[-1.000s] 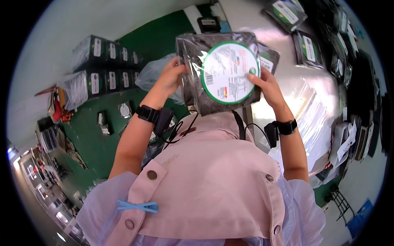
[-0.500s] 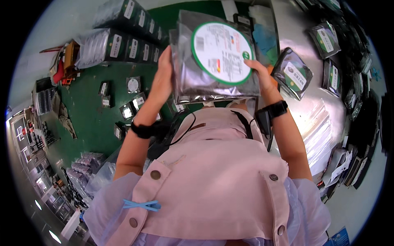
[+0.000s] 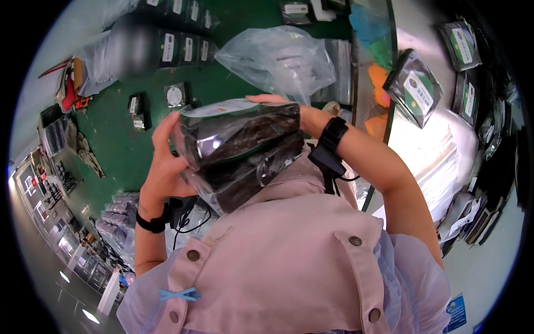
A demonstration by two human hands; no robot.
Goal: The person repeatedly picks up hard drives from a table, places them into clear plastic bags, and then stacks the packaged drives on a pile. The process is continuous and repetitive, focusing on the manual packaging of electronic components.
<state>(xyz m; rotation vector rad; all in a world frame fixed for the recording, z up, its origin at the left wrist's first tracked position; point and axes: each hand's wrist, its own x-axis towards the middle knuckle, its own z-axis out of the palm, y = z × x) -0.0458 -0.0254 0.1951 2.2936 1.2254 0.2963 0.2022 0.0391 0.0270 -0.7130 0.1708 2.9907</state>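
Two dark plastic packages, stacked one on the other, are held between my hands in front of the apron. Their shiny clear wrapping shows dark contents, and a white round label with a green rim faces up on top, seen edge-on. My left hand grips the left end, thumb and fingers spread around it. Around the far right side curls my right hand, its fingers partly hidden behind the upper package. Beyond them on the green floor lies a large clear plastic bag.
To the right stands a metal table bearing a dark labelled package and clear plastic sheets. Stacked dark packages stand at the far left. Small packets lie on the green floor. Coloured cloths hang near the table edge.
The packages have come nearer and to the left, tilting so their dark sides show instead of the round label's face. The large clear bag has come into sight behind them.
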